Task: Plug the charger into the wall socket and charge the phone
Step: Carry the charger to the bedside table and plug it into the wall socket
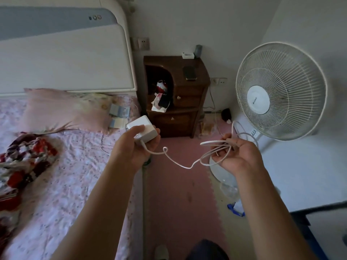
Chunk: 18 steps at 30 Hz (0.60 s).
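White charger (143, 128) clasped by left hand (139, 145); right hand (237, 156) fingers curled around cable (176, 162); plug prongs hidden.

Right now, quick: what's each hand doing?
Left hand: closed on the white charger brick.
Right hand: fingers curled loosely around the coiled white charger cable.

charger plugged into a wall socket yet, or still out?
Out. The left hand holds the charger in the air above the bed edge; the wall socket beside the headboard is empty.
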### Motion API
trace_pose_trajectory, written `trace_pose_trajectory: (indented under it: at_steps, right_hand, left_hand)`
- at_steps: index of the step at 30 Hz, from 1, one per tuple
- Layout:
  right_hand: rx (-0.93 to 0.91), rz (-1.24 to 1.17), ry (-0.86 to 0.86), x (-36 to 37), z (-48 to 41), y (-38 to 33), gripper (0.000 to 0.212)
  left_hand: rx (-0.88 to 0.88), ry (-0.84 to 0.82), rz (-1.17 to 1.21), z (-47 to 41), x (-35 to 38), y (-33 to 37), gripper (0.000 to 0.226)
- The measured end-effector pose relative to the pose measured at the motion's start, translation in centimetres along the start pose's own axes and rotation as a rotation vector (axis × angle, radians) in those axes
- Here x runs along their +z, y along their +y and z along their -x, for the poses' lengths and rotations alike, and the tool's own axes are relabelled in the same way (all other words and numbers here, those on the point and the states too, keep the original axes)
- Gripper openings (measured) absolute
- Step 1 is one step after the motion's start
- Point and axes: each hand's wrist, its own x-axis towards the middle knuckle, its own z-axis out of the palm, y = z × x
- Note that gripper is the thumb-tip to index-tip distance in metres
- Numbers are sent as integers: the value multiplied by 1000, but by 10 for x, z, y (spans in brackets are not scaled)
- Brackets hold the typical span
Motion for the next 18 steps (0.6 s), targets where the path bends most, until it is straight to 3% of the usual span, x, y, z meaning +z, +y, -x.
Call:
trace_pose_trajectory:
  at_steps: [6,11,18]
  right_hand:
    - [-3,5,3,22,-39,-16,23]
    - [42,11,-9,41,-83,-36,23]
    - [98,63,-34,74,-149,-81,26]
  left_hand:
    - [-42,0,-45,-36,18,5,25]
    - [10,53,-5,-74,36,7,41]
    - [58,72,-3,-135,80,8,29]
